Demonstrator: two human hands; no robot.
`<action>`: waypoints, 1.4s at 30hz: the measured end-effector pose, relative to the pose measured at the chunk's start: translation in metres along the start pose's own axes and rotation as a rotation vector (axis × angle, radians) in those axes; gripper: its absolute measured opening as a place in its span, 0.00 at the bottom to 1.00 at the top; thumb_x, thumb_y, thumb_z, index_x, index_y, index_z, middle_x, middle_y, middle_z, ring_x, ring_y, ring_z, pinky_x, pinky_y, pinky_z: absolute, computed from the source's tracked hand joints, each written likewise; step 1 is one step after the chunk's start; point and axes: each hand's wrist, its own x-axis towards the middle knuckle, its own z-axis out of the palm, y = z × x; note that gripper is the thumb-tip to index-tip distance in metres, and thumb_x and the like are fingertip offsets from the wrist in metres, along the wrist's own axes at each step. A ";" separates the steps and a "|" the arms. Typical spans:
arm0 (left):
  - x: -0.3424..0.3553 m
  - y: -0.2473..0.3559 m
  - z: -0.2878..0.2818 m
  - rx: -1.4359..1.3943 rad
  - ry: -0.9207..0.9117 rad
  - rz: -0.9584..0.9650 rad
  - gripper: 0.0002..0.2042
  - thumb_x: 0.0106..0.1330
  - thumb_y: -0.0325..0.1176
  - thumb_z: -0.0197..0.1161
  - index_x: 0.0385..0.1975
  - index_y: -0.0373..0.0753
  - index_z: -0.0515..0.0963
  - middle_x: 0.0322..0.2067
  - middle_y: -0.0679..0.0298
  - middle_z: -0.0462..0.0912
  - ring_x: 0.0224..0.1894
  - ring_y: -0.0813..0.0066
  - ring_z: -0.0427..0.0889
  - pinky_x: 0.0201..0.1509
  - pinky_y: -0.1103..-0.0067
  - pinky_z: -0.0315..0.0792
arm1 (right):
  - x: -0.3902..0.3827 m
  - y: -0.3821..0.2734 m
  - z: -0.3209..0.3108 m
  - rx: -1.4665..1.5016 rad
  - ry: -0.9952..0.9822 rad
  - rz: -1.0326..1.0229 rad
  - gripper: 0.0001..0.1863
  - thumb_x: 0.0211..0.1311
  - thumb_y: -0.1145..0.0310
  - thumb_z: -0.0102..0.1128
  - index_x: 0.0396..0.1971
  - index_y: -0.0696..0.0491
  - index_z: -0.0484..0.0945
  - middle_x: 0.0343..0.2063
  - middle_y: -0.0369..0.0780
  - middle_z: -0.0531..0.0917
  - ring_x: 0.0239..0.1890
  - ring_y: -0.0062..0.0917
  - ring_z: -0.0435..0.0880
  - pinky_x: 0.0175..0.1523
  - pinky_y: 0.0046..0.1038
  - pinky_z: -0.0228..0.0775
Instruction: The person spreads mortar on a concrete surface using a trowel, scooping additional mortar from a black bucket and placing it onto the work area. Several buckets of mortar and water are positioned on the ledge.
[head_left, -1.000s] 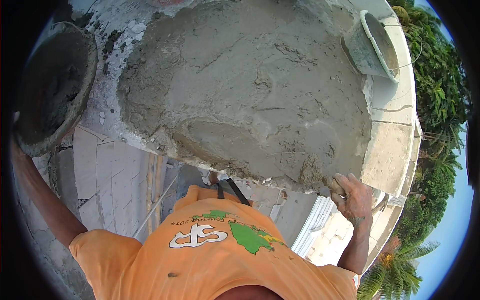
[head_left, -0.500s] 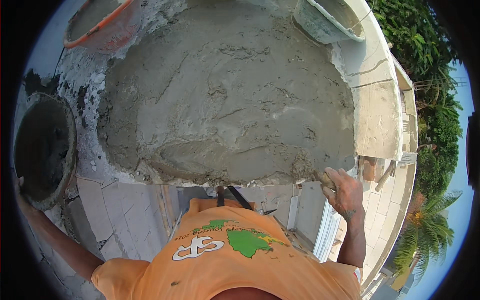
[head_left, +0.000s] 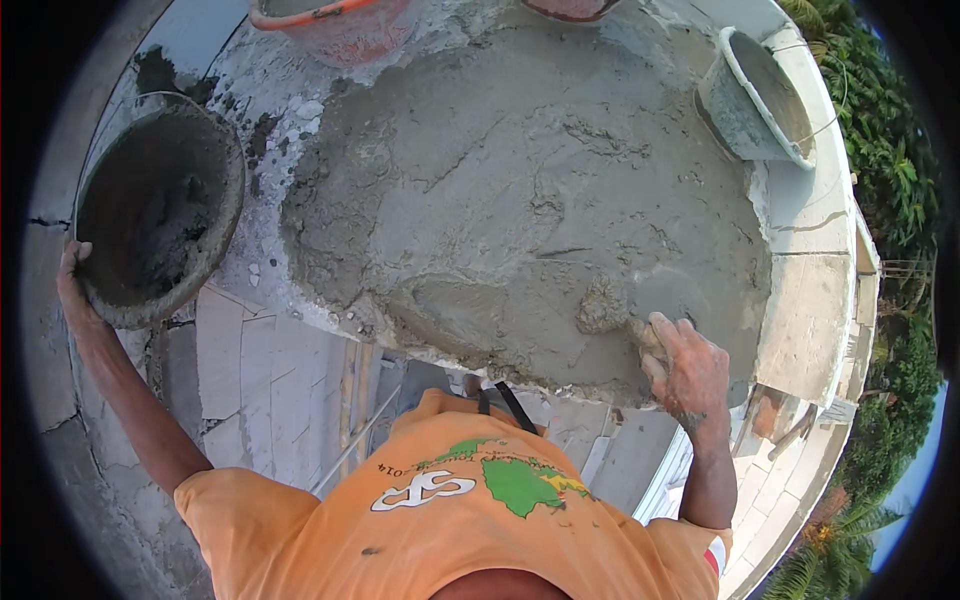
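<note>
My left hand (head_left: 76,262) is closed on the near-left rim of a dark, round mortar bucket (head_left: 222,240). The bucket tilts towards me, with wet mortar smeared inside and a thin wire handle at its far side. In my right hand (head_left: 688,368) is a trowel (head_left: 638,328) caked with mortar; its blade is mostly hidden under a lump of mortar (head_left: 603,304). The trowel is over the near right part of a wide bed of wet grey mortar (head_left: 480,170), close to its front edge.
An orange-rimmed bucket (head_left: 350,32) stands at the far left of the mortar. A grey bucket (head_left: 752,100) leans at the far right beside a pale block ledge (head_left: 805,310). Another container's reddish edge (head_left: 570,8) shows at the top. Trees (head_left: 880,150) rise beyond the ledge.
The whole view has shifted, bringing the left bucket and far containers further in. My right hand has moved away from the mortar's front edge, and the trowel now bears a distinct lump.
</note>
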 end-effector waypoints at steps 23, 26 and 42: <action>-0.004 -0.010 0.007 0.085 0.163 0.179 0.06 0.58 0.26 0.62 0.35 0.41 0.76 0.28 0.71 0.76 0.28 0.81 0.74 0.36 0.82 0.71 | 0.172 -0.126 -0.042 -0.224 -0.061 -0.657 0.27 0.45 0.65 0.72 0.49 0.46 0.76 0.33 0.41 0.78 0.33 0.40 0.82 0.37 0.39 0.76; -0.007 -0.013 0.011 0.048 0.092 0.168 0.04 0.56 0.27 0.63 0.28 0.42 0.76 0.26 0.72 0.74 0.27 0.80 0.74 0.35 0.80 0.71 | 0.189 -0.134 -0.045 -0.263 -0.112 -0.667 0.26 0.45 0.67 0.71 0.48 0.47 0.76 0.34 0.42 0.80 0.35 0.42 0.83 0.39 0.41 0.75; -0.049 0.003 0.073 0.043 0.275 0.223 0.09 0.50 0.26 0.61 0.33 0.40 0.76 0.26 0.73 0.71 0.26 0.80 0.70 0.33 0.81 0.68 | 0.186 -0.088 -0.034 -0.162 0.001 -0.464 0.27 0.48 0.65 0.70 0.51 0.48 0.73 0.32 0.44 0.81 0.36 0.42 0.83 0.40 0.40 0.75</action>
